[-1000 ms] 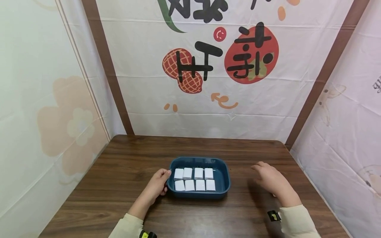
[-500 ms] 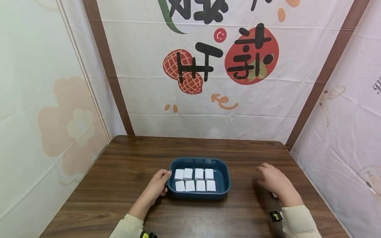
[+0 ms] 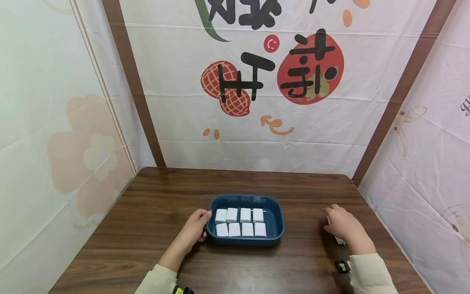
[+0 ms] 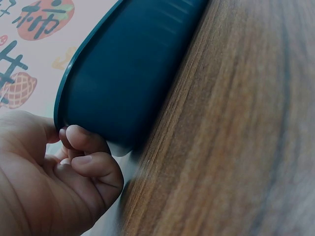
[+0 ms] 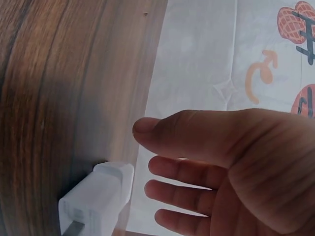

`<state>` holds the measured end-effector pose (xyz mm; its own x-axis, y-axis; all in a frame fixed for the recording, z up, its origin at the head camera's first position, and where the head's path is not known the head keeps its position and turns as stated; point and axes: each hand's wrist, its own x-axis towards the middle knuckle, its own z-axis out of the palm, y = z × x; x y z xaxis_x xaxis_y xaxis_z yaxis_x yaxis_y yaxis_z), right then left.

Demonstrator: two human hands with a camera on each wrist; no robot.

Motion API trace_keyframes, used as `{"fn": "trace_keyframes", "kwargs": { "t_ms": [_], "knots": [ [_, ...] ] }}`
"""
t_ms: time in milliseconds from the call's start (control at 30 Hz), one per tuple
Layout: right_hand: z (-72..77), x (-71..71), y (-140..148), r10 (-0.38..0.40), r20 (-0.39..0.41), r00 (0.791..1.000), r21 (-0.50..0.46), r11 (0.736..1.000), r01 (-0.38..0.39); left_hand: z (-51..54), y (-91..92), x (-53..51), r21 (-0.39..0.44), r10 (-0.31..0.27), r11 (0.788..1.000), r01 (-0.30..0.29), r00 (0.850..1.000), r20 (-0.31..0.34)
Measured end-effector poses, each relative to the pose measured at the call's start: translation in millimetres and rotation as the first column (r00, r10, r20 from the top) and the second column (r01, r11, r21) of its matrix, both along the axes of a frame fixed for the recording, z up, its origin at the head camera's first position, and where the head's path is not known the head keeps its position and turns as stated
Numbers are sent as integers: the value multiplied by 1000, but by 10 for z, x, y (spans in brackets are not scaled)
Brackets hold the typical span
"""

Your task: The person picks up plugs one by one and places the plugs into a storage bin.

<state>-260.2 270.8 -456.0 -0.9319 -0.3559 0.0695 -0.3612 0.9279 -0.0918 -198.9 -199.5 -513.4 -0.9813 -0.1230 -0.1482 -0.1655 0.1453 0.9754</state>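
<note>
A blue rectangular tray (image 3: pixel 273 220) stands on the table, with several white blocks like charger plugs (image 3: pixel 245 214) in two rows inside. My left hand (image 3: pixel 194 228) pinches the tray's left rim, thumb on top and fingers curled underneath, as the left wrist view shows at the tray wall (image 4: pixel 118 73). To the right of the tray, my right hand (image 3: pixel 345 226) hovers over the table, fingers loosely extended and holding nothing. Just below it in the right wrist view is a white charger plug (image 5: pixel 93 199) with a metal prong; the hand partly hides white pieces (image 3: pixel 340 241) in the head view.
The brown wooden table (image 3: pixel 165 188) is bounded at the back by a printed white cloth (image 3: pixel 257 155), with more cloth at the left and right sides. A bare stretch of wood lies between the tray and the right hand.
My right hand has shifted to the right and slightly nearer, away from the tray, and white pieces show more beside it. The left hand and tray stay in place.
</note>
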Motion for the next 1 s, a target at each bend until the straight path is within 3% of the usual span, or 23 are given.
{"fn": "trace_keyframes", "kwargs": {
  "t_ms": [400,800,1000],
  "knots": [
    [-50,-28,7,-64,33,997,-8,998,64,11,-7,12,10,-8,1000,8,1000,-5],
    [-42,-7,12,-94,-2,996,-28,995,94,-21,-5,-15,2,0,1000,0,1000,-3],
    [-51,-13,16,-113,3,994,-35,993,113,13,0,11,13,-8,1000,8,1000,-3]
  ]
}}
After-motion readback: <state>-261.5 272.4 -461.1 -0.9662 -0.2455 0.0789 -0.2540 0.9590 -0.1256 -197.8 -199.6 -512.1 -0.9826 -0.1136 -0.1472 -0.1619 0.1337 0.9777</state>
